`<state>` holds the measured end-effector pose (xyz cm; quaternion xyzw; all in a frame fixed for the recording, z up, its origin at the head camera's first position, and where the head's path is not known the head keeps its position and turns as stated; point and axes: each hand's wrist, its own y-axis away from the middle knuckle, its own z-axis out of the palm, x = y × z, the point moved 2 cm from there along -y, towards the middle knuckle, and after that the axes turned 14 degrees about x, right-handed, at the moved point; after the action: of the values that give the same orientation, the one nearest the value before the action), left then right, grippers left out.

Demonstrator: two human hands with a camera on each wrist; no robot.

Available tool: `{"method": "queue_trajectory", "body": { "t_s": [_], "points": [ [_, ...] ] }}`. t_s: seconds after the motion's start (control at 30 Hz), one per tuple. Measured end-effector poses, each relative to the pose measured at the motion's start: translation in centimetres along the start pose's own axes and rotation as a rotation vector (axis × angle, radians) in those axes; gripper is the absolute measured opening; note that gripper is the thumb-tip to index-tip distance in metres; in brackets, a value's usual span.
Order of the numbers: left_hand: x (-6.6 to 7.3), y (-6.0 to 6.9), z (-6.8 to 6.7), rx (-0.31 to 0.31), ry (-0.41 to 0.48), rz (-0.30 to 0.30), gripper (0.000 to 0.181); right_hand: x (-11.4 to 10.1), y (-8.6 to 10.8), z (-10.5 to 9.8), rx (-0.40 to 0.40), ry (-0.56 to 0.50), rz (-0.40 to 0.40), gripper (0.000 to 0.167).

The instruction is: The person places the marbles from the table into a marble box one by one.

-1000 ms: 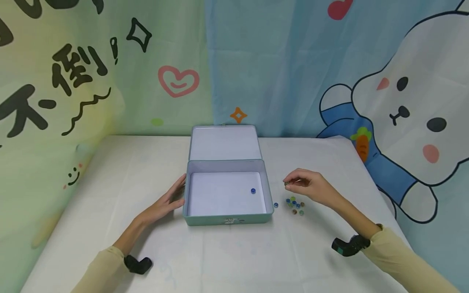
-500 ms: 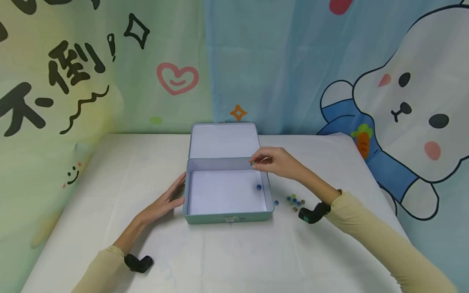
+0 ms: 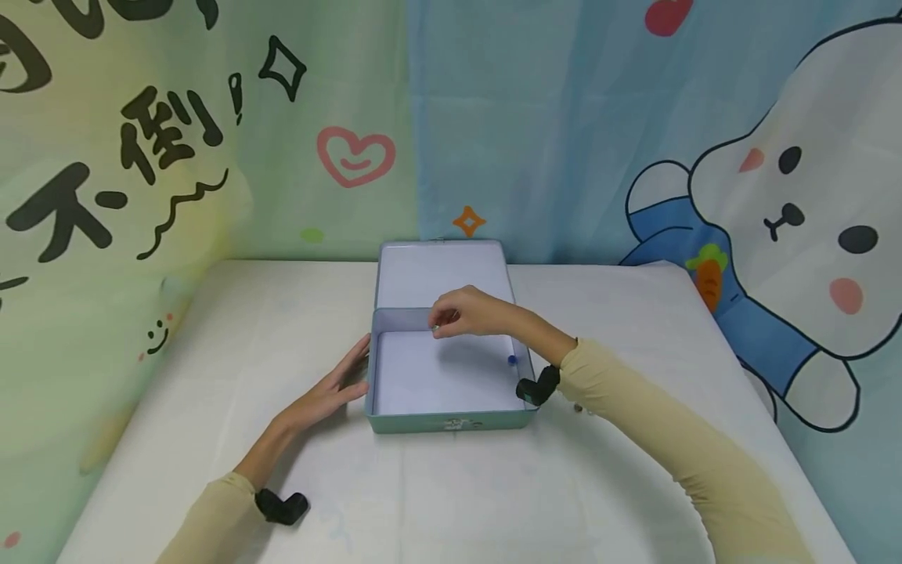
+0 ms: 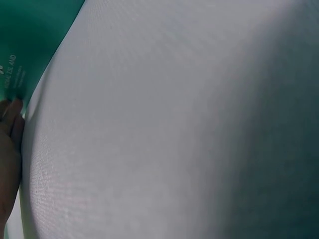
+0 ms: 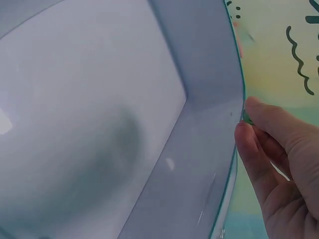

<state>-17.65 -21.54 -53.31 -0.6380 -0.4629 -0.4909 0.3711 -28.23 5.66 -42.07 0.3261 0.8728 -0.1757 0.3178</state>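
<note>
An open tin box (image 3: 451,423) with a pale inside stands on the white table. My right hand (image 3: 468,312) is over the back part of the box and pinches a small green marble (image 5: 247,118) between thumb and index finger in the right wrist view. One blue marble (image 3: 512,360) lies inside, near the right wall. My left hand (image 3: 320,398) rests with extended fingers against the box's left side; in the left wrist view, part of that hand (image 4: 10,154) touches the green outer wall (image 4: 35,45).
The raised lid (image 3: 440,274) stands behind the box. Right of the box, a brown marble (image 3: 578,408) shows beside my right sleeve, which hides most of the table there. A printed curtain (image 3: 493,117) hangs behind the table.
My right hand has moved left from above the marbles on the table to over the box, with the marble in its fingers. My left hand has stayed at the box's side.
</note>
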Motion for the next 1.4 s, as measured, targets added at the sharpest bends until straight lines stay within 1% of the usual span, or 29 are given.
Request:
{"method": "queue_trajectory", "body": {
  "t_s": [0.17,0.37,0.53,0.8,1.07,1.3,1.4],
  "points": [
    [0.0,-0.1,-0.1,-0.006,0.0,-0.005,0.072,-0.2,-2.3,2.1,-0.059,0.026,-0.035,0.018],
    [0.0,-0.2,0.1,-0.001,0.015,-0.005,0.072,0.5,-4.0,4.5,-0.156,0.135,-0.042,0.013],
    [0.2,-0.1,0.0,0.013,0.009,-0.004,0.073,1.0,-4.9,5.9,-0.17,0.177,-0.037,0.011],
    [0.1,-0.1,0.1,0.012,-0.001,0.0,0.072,1.6,-4.9,7.7,-0.169,0.205,-0.087,0.011],
    [0.3,-0.3,0.3,0.009,-0.002,0.007,0.074,1.8,-4.6,8.4,-0.154,0.228,-0.053,0.01],
    [0.0,-0.1,0.3,0.004,-0.004,-0.002,0.073,1.3,-4.6,8.7,-0.152,0.339,-0.145,0.011],
    [0.0,-0.1,0.2,0.008,-0.005,-0.006,0.073,1.1,-4.8,8.6,-0.155,0.379,-0.156,0.013]
  ]
}}
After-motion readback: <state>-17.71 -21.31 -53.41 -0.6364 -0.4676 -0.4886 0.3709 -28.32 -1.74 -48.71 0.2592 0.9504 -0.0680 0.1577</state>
